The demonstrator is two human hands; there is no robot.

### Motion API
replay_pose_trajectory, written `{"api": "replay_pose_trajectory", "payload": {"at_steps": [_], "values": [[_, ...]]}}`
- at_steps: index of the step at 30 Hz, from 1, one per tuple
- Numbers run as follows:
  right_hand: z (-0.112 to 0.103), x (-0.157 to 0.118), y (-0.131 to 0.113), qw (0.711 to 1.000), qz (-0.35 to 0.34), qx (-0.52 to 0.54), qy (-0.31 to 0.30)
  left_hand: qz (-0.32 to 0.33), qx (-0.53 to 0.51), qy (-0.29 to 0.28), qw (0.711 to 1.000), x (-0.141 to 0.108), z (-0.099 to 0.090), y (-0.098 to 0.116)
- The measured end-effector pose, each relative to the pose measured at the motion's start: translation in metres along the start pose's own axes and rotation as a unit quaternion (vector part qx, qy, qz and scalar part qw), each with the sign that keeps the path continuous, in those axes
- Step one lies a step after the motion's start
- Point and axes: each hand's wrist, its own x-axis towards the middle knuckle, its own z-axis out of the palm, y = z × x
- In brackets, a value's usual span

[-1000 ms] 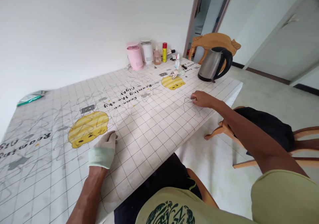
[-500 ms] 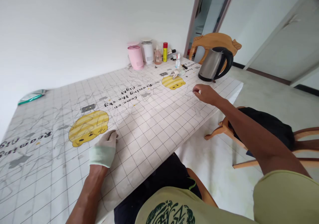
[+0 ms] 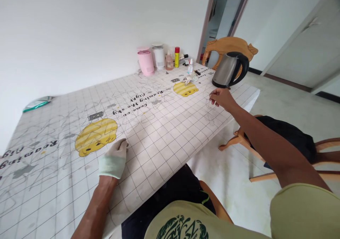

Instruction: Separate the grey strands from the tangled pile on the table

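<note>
Gloved left hand (image 3: 113,158) and bare right hand (image 3: 222,98): fingers part-curled, hold undeterminable; white grid-printed tablecloth (image 3: 162,136) judged pliable, best gripped at edge.

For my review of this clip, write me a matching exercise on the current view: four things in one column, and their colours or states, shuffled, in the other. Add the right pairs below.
Things
1. Kettle
2. Left hand
3. Tall slim can
4. Right hand

Colours or states
A. Yellow below, red on top
B. Ungloved
C. Silver-grey and black
D. Gloved in a pale colour

Right pairs: 1-C, 2-D, 3-A, 4-B
</note>
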Motion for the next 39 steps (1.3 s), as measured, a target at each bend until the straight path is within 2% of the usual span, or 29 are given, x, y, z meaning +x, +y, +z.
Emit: {"api": "replay_pose_trajectory", "payload": {"at_steps": [3, 6, 10, 13, 16, 21, 24, 27, 29, 34, 39], "values": [[0.008, -0.004, -0.011, 1.0, -0.008, 0.02, -0.007, 0.008, 0.006, -0.02, 1.0, -0.01, 0.005, 0.017], [0.019, -0.009, -0.025, 0.999, -0.021, 0.036, -0.024, 0.034, -0.009, -0.056, 0.998, -0.021, 0.008, 0.043], [0.035, -0.019, -0.048, 0.993, -0.056, 0.084, -0.064, 0.074, -0.075, -0.133, 0.985, -0.03, 0.011, 0.077], [0.046, -0.033, -0.07, 0.983, -0.074, 0.132, -0.108, 0.118, -0.126, -0.173, 0.97, -0.03, 0.021, 0.097], [0.058, -0.049, -0.091, 0.966, -0.074, 0.185, -0.164, 0.112, -0.144, -0.169, 0.969, -0.026, 0.037, 0.113], [0.08, -0.076, -0.119, 0.938, -0.05, 0.234, -0.249, 0.18, -0.183, -0.116, 0.96, -0.014, 0.06, 0.132], [0.093, -0.089, -0.131, 0.924, -0.038, 0.242, -0.293, 0.202, -0.226, -0.161, 0.939, -0.009, 0.063, 0.142], [0.103, -0.098, -0.139, 0.914, -0.034, 0.246, -0.322, 0.183, -0.251, -0.229, 0.922, -0.006, 0.062, 0.15], [0.109, -0.102, -0.141, 0.911, -0.037, 0.247, -0.329, 0.157, -0.258, -0.245, 0.921, -0.005, 0.06, 0.151], [0.116, -0.106, -0.14, 0.916, -0.047, 0.235, -0.321, 0.09, -0.317, -0.239, 0.913, -0.007, 0.055, 0.139], [0.12, -0.107, -0.136, 0.911, -0.019, 0.253, -0.325, 0.044, -0.386, -0.217, 0.895, -0.012, 0.052, 0.126]]}}
